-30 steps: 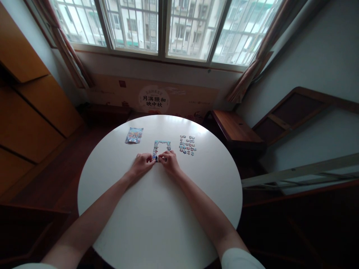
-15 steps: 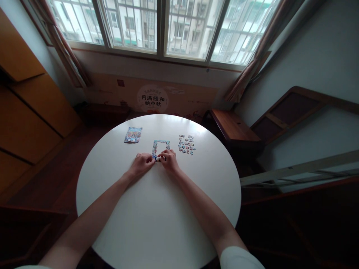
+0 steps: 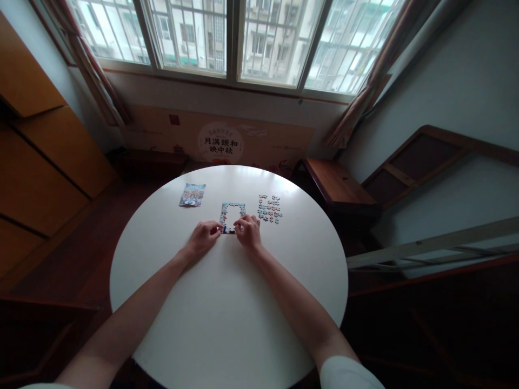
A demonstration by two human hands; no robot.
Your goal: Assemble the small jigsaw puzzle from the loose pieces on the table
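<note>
A partly assembled jigsaw puzzle (image 3: 223, 214) lies flat on the white round table, its border joined into a rectangle around a bare white middle. My left hand (image 3: 205, 236) rests at the lower left corner with its fingers curled and the fingertips on the puzzle's edge. At the lower right corner, my right hand (image 3: 248, 231) has its thumb and fingers pinched on the border; whether a loose piece is between them is hidden. Dark pieces show along the bottom border between the hands. Several loose puzzle pieces (image 3: 272, 208) lie spread to the right.
A colourful printed packet (image 3: 192, 195) lies on the round table (image 3: 227, 302), left of the puzzle. Beyond the table stand a wooden bench (image 3: 338, 181) on the right and a barred window (image 3: 231, 43) at the back. Orange cabinets (image 3: 52, 156) line the left side.
My right hand has shifted a little to the right along the bottom border, uncovering dark pieces there. My left hand has drawn slightly left.
</note>
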